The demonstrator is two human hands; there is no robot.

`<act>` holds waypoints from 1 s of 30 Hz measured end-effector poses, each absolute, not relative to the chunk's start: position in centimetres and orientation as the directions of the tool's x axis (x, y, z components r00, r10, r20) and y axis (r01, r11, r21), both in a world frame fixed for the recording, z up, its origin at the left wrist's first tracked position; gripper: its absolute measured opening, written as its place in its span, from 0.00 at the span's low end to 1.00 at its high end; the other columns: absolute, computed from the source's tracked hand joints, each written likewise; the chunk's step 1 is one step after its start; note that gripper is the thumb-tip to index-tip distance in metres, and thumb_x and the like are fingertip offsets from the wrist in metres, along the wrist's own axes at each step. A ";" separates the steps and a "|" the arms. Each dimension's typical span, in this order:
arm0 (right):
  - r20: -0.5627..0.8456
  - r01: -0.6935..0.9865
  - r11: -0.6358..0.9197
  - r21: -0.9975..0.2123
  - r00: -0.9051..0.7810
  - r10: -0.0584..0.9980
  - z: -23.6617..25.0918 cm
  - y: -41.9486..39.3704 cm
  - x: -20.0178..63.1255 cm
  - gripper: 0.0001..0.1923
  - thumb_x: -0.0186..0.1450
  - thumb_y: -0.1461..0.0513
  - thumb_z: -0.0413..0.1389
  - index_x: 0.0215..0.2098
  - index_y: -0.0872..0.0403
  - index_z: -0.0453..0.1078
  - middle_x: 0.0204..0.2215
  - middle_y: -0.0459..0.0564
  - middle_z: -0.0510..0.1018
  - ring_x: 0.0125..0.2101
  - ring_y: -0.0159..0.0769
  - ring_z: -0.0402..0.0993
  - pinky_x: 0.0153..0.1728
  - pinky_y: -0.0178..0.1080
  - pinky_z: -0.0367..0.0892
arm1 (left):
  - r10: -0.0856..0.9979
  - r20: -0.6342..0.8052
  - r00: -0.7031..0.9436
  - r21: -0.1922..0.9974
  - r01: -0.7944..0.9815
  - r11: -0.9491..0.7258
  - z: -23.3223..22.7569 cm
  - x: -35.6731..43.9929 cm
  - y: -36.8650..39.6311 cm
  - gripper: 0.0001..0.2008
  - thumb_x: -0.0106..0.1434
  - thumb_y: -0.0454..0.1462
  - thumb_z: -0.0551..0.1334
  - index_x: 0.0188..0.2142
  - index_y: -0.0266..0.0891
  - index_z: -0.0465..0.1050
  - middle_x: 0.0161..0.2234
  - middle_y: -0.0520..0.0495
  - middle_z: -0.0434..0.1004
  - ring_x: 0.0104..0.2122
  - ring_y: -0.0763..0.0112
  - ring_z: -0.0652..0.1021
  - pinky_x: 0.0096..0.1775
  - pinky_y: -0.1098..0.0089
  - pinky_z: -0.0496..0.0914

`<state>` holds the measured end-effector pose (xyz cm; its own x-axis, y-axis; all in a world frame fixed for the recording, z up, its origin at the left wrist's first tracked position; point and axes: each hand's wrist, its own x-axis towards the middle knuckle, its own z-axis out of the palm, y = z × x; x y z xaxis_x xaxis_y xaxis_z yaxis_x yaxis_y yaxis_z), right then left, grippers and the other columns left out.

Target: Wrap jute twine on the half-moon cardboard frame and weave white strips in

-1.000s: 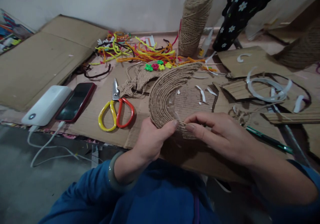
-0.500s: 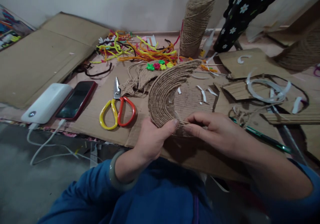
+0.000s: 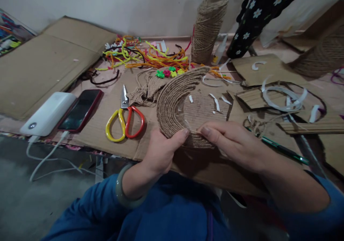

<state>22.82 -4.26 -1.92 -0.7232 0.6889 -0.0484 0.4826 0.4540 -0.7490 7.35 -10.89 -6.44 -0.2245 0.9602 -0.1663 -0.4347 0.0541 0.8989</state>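
Note:
A crescent covered in rows of jute twine (image 3: 169,103) is held over the table's near edge. My left hand (image 3: 163,149) is closed on its lower left part, the thumb pressing on top near the inner edge and the other fingers hidden beneath. My right hand (image 3: 233,140) pinches a strand of jute twine (image 3: 195,131) along the crescent's lower inner edge, thumb on top. Small red and yellow handled scissors (image 3: 125,117) lie to the left of the crescent, blades slightly apart.
Behind lie bright pipe cleaners (image 3: 150,56), small knitted-looking flowers (image 3: 169,71) and a jute spool (image 3: 208,29) beside a glue bottle (image 3: 219,51). A phone (image 3: 80,110) and white power bank (image 3: 48,113) sit left. Cardboard pieces (image 3: 255,69), a clear coil (image 3: 285,97) and a green pen (image 3: 285,150) are right.
My right thumb has rolled over the strand and its fingers have curled in tighter. The left hand keeps its grip on the crescent. The whole view has shifted slightly.

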 end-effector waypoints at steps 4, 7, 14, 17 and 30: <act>-0.048 0.509 0.490 -0.708 -0.726 0.685 -2.0 -4.7 22.4 0.15 0.66 0.58 0.47 0.25 0.54 0.66 0.19 0.44 0.71 0.22 0.29 0.66 0.24 0.32 0.57 | 0.961 -0.176 -0.212 0.885 -0.461 0.060 -6.4 7.3 -10.9 0.11 0.53 0.36 0.69 0.37 0.37 0.77 0.35 0.47 0.82 0.36 0.65 0.79 0.43 0.64 0.74; -0.065 0.529 0.493 -0.691 -0.724 0.687 -2.0 -4.8 22.4 0.16 0.67 0.58 0.46 0.24 0.54 0.66 0.18 0.44 0.69 0.21 0.29 0.64 0.23 0.32 0.56 | 0.963 -0.164 -0.214 0.881 -0.471 0.045 -6.4 7.3 -10.8 0.11 0.53 0.36 0.69 0.38 0.37 0.77 0.36 0.47 0.82 0.37 0.66 0.79 0.43 0.65 0.74; 0.009 0.485 0.468 -0.739 -0.687 0.726 -1.9 -4.6 22.2 0.13 0.66 0.58 0.48 0.27 0.53 0.68 0.21 0.44 0.73 0.23 0.29 0.67 0.25 0.32 0.60 | 0.970 -0.140 -0.199 0.895 -0.445 0.038 -6.7 7.3 -11.0 0.09 0.53 0.36 0.69 0.35 0.36 0.78 0.34 0.48 0.81 0.34 0.70 0.78 0.39 0.69 0.74; 0.031 0.486 0.480 -0.731 -0.679 0.734 -2.2 -4.7 22.0 0.10 0.63 0.61 0.49 0.27 0.53 0.68 0.20 0.43 0.73 0.22 0.29 0.67 0.24 0.32 0.60 | 0.966 -0.178 -0.188 0.893 -0.444 0.077 -6.7 7.3 -11.1 0.08 0.54 0.36 0.69 0.34 0.36 0.79 0.32 0.49 0.81 0.32 0.71 0.78 0.37 0.70 0.73; -0.013 0.510 0.445 -0.736 -0.668 0.744 -2.9 -4.8 22.3 0.13 0.63 0.56 0.48 0.26 0.51 0.70 0.20 0.44 0.76 0.22 0.32 0.72 0.23 0.34 0.64 | 0.957 -0.226 -0.183 0.891 -0.436 0.127 -6.9 7.2 -11.2 0.13 0.51 0.38 0.70 0.37 0.36 0.78 0.34 0.48 0.81 0.35 0.67 0.79 0.42 0.66 0.73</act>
<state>22.28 -4.78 -2.87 -0.6682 0.7439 -0.0132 0.5102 0.4451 -0.7359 7.23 -11.15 -6.86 -0.1830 0.9568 -0.2261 -0.4360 0.1272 0.8909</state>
